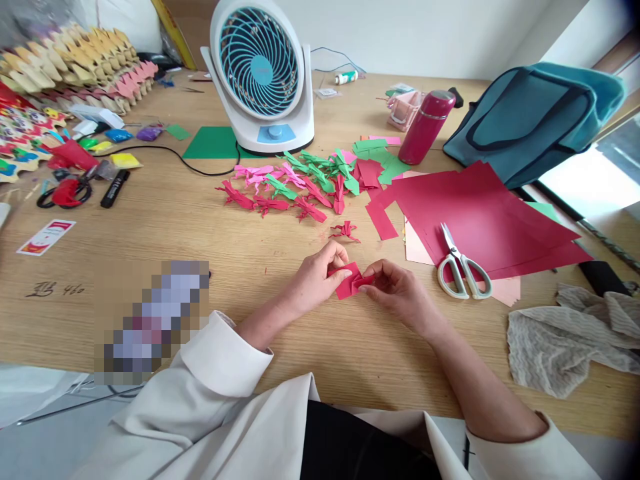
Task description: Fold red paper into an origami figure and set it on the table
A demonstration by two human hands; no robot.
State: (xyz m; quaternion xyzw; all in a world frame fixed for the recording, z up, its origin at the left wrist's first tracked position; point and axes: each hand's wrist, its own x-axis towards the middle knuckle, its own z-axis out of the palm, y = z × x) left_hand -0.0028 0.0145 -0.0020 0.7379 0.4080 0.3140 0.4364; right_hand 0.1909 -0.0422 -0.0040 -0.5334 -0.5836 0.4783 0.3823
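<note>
Between my two hands is a small piece of red paper (346,287), partly folded, just above the wooden table. My left hand (325,270) pinches its left side between thumb and fingers. My right hand (395,290) grips a raised fold at its right end. Just beyond my fingers lies a folded red paper figure (345,231). Farther back is a loose group of folded figures in red, pink (255,175) and green (320,170). The fingertips partly cover the creases of the piece I hold.
White-handled scissors (463,263) lie on large red sheets (470,213) at the right. Behind stand a fan (263,73), a red flask (427,127) and a teal bag (530,120). A crumpled cloth (555,340) lies at right, a black marker (115,189) at left. A blurred patch hides something nearby.
</note>
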